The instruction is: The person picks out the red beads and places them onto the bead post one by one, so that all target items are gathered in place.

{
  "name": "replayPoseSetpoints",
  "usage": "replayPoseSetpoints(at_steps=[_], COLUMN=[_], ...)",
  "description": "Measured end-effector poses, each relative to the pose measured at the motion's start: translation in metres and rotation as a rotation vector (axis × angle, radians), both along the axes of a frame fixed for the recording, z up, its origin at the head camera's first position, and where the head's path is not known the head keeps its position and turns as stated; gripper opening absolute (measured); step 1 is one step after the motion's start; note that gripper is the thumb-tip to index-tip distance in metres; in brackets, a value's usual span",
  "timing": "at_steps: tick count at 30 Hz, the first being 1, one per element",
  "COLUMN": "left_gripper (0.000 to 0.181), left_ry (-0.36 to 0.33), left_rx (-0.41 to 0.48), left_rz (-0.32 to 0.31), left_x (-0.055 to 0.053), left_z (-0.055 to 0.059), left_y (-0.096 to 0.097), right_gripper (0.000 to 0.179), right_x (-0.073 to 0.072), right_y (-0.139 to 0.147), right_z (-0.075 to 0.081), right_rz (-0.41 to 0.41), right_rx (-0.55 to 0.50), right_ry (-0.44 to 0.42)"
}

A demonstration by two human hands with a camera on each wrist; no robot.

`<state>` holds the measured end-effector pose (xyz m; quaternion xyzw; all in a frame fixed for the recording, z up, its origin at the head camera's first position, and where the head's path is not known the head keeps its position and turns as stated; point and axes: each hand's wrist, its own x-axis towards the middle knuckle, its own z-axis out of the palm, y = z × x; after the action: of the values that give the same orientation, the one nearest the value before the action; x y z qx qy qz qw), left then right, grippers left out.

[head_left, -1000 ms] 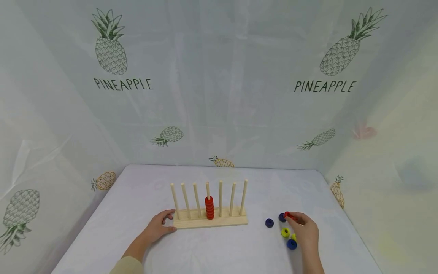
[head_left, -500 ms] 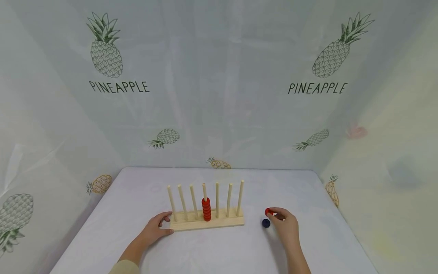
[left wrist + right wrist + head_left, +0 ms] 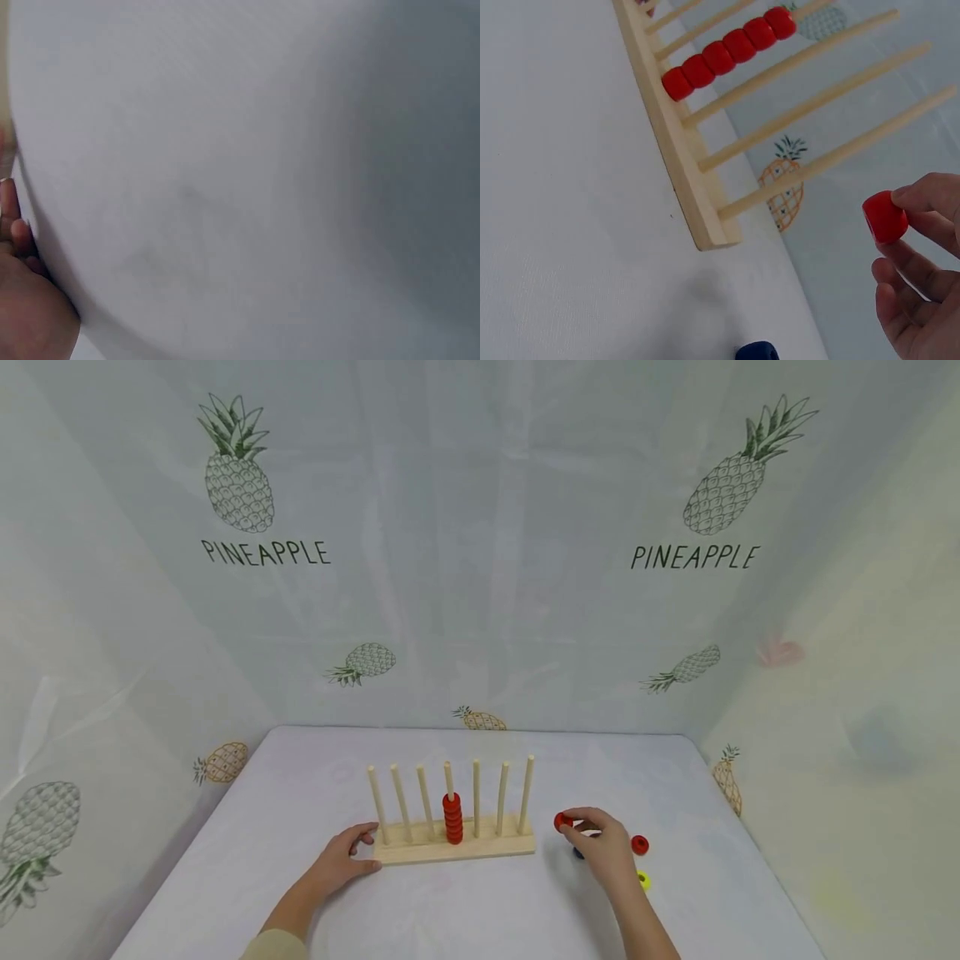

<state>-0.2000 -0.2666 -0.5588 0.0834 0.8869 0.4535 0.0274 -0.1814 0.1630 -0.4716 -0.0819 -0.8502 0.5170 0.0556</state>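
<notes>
A wooden peg rack (image 3: pixel 491 845) stands on the table, with upright pegs in a row. Several red beads (image 3: pixel 453 820) are stacked on its middle peg, and the other pegs are bare. My left hand (image 3: pixel 332 865) holds the rack's left end, thumb at the front corner and fingers at the back. In the left wrist view only part of that hand (image 3: pixel 30 300) shows. My right hand (image 3: pixel 606 848) pinches a loose red bead (image 3: pixel 885 217) between thumb and fingertips, in the air just right of the rack.
A dark blue bead (image 3: pixel 757 351) lies under the right hand, mostly hidden in the head view. Farther right on the table are another red bead (image 3: pixel 640 844) and a yellow bead (image 3: pixel 643 880), partly behind the right hand. A pineapple-print sheet (image 3: pixel 480 568) hangs behind the table.
Carrying the pinched red bead, my right hand has moved left from the loose beads toward the rack. Another red bead has come into view behind it. The left hand stays at the rack.
</notes>
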Motion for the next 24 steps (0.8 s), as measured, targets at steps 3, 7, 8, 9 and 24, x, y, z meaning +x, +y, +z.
replayPoseSetpoints(at_steps=[3,7,8,9,24], left_gripper=[0.067,0.069,0.069,0.070,0.069], left_ry=[0.000,-0.024,-0.032,-0.034,-0.045], left_rx=[0.008,-0.001,-0.001,-0.005,0.002], left_rz=[-0.005,-0.012,-0.011,-0.009,-0.001], left_x=[-0.002,-0.005,-0.005,-0.005,0.000], left_z=[0.000,-0.003,-0.003,-0.003,-0.003], left_y=[-0.001,-0.002,-0.002,-0.002,0.001], right_gripper=[0.019,0.017,0.017,0.017,0.019], right_x=[0.000,0.002,0.003,0.004,-0.003], right_y=[-0.004,-0.008,-0.009,-0.011,-0.033], right_z=[0.005,0.011,0.013,0.015,0.053], right_rz=[0.039,0.097,0.113,0.130,0.361], right_rx=[-0.005,0.005,0.006,0.007,0.038], right_ry=[0.017,0.069,0.085,0.100,0.243])
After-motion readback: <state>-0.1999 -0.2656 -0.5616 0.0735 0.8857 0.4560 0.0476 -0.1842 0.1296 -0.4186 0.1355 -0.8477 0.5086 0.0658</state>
